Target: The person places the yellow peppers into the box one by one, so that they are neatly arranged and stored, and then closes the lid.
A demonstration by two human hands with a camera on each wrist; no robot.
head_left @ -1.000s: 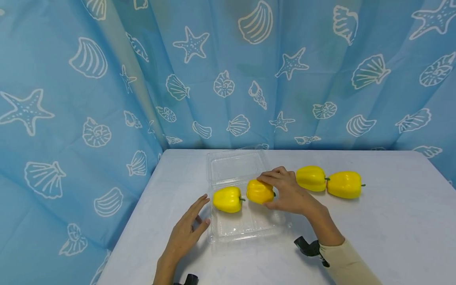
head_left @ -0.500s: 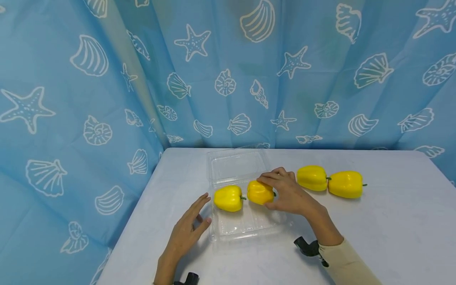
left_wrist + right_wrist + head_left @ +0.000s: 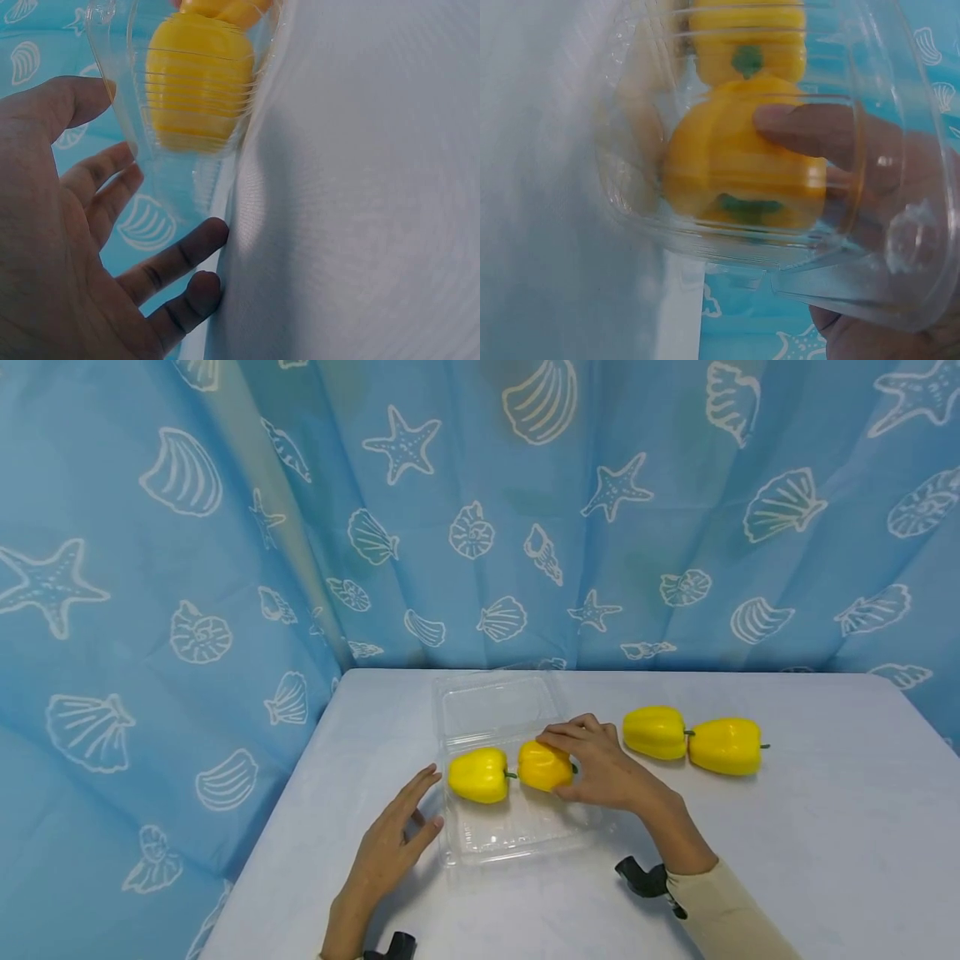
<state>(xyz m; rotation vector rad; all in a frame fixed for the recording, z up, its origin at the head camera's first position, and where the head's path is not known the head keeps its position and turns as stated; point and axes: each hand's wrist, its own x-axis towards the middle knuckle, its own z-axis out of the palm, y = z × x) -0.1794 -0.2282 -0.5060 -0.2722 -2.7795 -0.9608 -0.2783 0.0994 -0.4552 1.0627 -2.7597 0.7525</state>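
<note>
A clear plastic clamshell container (image 3: 517,839) lies on the table with its lid folded back toward the curtain. Inside its base, on the left, sits one yellow bell pepper (image 3: 477,776), its green stem pointing right. My right hand (image 3: 600,766) grips a second, more orange-yellow bell pepper (image 3: 543,766) just beside it, thumb on the near side and fingers over the top. Through the container wall in the right wrist view, the thumb (image 3: 802,126) presses on that pepper. My left hand (image 3: 82,202) is at the container's left edge, fingers loosely spread, thumb touching or very near the rim.
Two more yellow bell peppers, one (image 3: 654,732) and another (image 3: 725,747), lie in a row to the right of the container. A white cloth covers the table (image 3: 825,827). Behind and to the left hangs a blue curtain (image 3: 420,552) with shell prints.
Both hands and the peppers stay almost where they were. The whole head view has shifted very slightly.
</note>
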